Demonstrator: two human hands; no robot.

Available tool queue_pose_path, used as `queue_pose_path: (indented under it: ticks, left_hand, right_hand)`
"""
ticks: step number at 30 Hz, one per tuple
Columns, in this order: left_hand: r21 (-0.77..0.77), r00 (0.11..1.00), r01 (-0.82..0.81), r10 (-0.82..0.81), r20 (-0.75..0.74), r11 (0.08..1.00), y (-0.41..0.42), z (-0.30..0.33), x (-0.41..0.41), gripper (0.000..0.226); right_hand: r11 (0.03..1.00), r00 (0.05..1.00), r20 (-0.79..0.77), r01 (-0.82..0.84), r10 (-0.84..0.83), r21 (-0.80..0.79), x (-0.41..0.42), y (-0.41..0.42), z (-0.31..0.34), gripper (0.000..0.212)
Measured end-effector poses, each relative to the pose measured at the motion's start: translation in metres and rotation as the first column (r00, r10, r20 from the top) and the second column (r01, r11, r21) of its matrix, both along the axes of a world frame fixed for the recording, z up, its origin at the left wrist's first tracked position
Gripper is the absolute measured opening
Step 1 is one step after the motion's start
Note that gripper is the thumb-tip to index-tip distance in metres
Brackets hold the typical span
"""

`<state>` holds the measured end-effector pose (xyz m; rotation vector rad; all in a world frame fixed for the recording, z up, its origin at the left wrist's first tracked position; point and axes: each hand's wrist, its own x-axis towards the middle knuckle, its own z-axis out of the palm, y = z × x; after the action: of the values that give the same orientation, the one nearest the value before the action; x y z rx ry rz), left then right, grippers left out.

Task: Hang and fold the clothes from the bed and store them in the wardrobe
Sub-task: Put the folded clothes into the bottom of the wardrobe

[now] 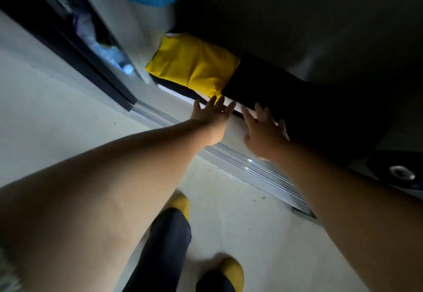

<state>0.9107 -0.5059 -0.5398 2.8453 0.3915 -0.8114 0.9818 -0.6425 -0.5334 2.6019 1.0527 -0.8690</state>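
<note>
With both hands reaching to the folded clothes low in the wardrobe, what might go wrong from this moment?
1. The yellow folded garment lies at the shelf's front edge; a push from the left hand may slide it out or undo the fold.
2. The black garment by the right hand sits in deep shadow, so its edges are hard to judge.

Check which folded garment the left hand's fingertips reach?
The yellow one: the left hand touches its near corner. The black one lies further right, by the right hand.
</note>
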Motion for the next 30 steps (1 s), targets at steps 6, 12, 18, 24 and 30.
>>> queue_pose_path:
  ticks: [6, 12, 18, 24, 30]
  left_hand:
    - [0.003, 0.989, -0.11, 0.11, -0.096, 0.994, -0.021, 0.096, -0.086, 0.085]
    - [0.066, 0.98, -0.199, 0.198, 0.027, 0.978, -0.028, 0.249, -0.142, 0.077]
    - [0.095, 0.95, -0.301, 0.289, 0.119, 0.949, -0.053, 0.383, -0.199, 0.07]
    - [0.094, 0.973, -0.231, 0.228, 0.045, 0.968, -0.091, 0.433, -0.239, 0.068]
    - [0.025, 0.992, -0.036, 0.032, 0.126, 0.999, -0.103, 0.453, -0.248, 0.062]
  right_hand:
    - [0.993, 0.992, -0.074, -0.102, 0.098, -0.053, -0.069, -0.005, 0.098, 0.072]
    - [0.988, 0.985, -0.087, -0.142, 0.147, 0.059, -0.095, -0.013, 0.251, 0.065]
    - [0.992, 0.996, -0.048, -0.076, 0.081, 0.1, -0.124, -0.057, 0.381, 0.059]
    - [0.995, 0.996, -0.071, 0.051, -0.046, 0.081, -0.18, -0.097, 0.42, 0.053]
    - [0.956, 0.958, -0.1, 0.277, -0.268, 0.094, -0.219, -0.125, 0.426, 0.057]
